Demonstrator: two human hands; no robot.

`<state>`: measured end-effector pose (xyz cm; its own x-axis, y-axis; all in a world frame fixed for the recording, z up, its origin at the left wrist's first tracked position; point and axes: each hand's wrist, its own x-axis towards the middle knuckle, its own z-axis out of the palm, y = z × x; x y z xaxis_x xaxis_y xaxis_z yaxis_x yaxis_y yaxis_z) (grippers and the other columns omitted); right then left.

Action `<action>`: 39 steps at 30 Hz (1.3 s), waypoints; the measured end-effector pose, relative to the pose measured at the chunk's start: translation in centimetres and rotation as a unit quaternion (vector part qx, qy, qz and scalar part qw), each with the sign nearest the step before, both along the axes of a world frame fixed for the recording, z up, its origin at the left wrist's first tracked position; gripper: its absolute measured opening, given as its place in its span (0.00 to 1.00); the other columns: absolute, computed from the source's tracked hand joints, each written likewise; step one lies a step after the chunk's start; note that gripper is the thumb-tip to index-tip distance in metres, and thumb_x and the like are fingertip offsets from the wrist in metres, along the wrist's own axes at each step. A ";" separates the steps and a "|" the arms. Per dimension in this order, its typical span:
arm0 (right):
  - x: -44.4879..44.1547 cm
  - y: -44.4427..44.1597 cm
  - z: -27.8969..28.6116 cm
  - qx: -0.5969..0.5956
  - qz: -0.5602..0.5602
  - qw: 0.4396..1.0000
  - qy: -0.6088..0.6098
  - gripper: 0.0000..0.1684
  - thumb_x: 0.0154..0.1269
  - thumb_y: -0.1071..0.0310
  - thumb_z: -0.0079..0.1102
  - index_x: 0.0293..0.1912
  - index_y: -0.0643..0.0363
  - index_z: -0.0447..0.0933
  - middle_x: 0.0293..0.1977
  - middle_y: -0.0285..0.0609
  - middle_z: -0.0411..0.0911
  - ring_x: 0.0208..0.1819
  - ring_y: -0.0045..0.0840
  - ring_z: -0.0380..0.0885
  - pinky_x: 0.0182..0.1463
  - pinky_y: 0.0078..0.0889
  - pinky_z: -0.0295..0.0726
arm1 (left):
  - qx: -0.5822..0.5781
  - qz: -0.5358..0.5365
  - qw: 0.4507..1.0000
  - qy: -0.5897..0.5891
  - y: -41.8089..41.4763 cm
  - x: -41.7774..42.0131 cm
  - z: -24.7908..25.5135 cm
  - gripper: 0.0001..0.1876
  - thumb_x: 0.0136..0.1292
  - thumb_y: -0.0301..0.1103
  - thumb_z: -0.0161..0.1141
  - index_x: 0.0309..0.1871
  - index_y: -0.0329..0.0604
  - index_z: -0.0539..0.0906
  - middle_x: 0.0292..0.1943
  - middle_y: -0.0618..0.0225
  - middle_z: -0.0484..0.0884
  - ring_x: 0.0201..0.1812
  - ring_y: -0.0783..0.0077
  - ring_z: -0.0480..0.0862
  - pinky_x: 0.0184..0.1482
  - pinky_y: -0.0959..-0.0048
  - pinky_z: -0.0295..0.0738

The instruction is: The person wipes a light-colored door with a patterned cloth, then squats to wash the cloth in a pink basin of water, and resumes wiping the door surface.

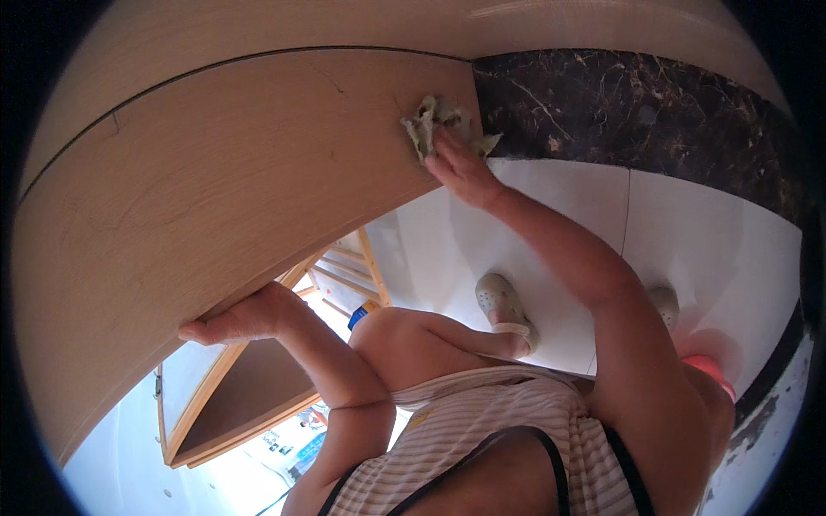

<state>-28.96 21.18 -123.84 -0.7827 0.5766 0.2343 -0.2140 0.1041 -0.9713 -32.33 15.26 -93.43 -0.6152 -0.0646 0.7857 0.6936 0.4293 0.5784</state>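
Note:
A light wood door panel (226, 174) with a fine grain and a few dark scratches fills the upper left. My left hand (239, 319) grips its near edge, with part of the fingers hidden. Bunched in my right hand (461, 164) is a crumpled, pale greenish cloth (423, 126). The cloth lies against the panel's surface near its right end, next to a dark marbled stone strip (548, 106). My right arm reaches across above the floor.
White floor tiles (445, 238) spread below, under my clog-type shoe (497, 293). A wooden rack (352, 264) and an open wooden frame (206, 400) stand beyond the panel. Something pinkish-red (710, 374) shows behind my right arm.

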 end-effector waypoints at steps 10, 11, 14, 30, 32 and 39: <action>0.9 -2.0 -4.3 -0.052 0.074 0.981 -0.169 0.30 0.72 0.52 0.37 0.61 0.68 0.60 0.60 0.59 0.61 0.63 0.50 0.60 0.65 0.45 0.60 | 0.008 0.000 1.000 0.007 -0.5 -0.3 0.4 0.37 0.59 0.66 0.40 0.63 0.47 0.58 0.53 0.57 0.64 0.61 0.58 0.69 0.56 0.57 0.77; 1.1 -2.3 -3.7 -0.077 0.041 0.987 -0.134 0.28 0.72 0.54 0.38 0.59 0.68 0.61 0.61 0.59 0.60 0.64 0.51 0.59 0.66 0.46 0.59 | 0.006 0.002 1.000 0.006 0.1 0.0 0.4 0.38 0.59 0.67 0.39 0.63 0.47 0.57 0.53 0.58 0.64 0.61 0.62 0.69 0.55 0.60 0.77; 0.6 -0.9 -1.9 -0.079 0.046 0.989 -0.114 0.27 0.71 0.53 0.38 0.57 0.68 0.63 0.62 0.58 0.57 0.66 0.50 0.54 0.69 0.47 0.54 | -0.028 -0.006 0.999 0.018 -0.6 -0.2 0.0 0.38 0.58 0.67 0.41 0.62 0.47 0.58 0.52 0.60 0.64 0.60 0.65 0.70 0.53 0.64 0.79; 3.5 -3.8 -9.3 -0.095 0.050 0.957 -0.270 0.21 0.61 0.64 0.51 0.54 0.56 0.67 0.38 0.55 0.78 0.42 0.48 0.77 0.45 0.44 0.73 | -0.043 -0.040 0.998 0.023 -1.1 -0.4 0.4 0.31 0.61 0.64 0.40 0.57 0.49 0.63 0.47 0.66 0.67 0.58 0.69 0.72 0.53 0.64 0.78; 6.2 -5.0 -8.9 -0.093 0.094 0.964 -0.229 0.21 0.60 0.64 0.52 0.53 0.57 0.67 0.35 0.55 0.78 0.40 0.46 0.78 0.43 0.43 0.75 | -0.086 -0.032 0.994 0.061 -1.8 -0.6 0.5 0.30 0.62 0.64 0.40 0.55 0.49 0.64 0.46 0.66 0.68 0.57 0.70 0.73 0.52 0.66 0.78; 4.6 -1.3 -8.3 -0.109 -0.069 0.960 -0.248 0.16 0.59 0.60 0.57 0.43 0.61 0.73 0.41 0.56 0.76 0.46 0.45 0.75 0.50 0.42 0.72 | -0.016 -0.051 0.999 0.004 -1.8 0.2 0.9 0.28 0.65 0.57 0.42 0.57 0.43 0.64 0.47 0.59 0.68 0.59 0.61 0.70 0.56 0.53 0.72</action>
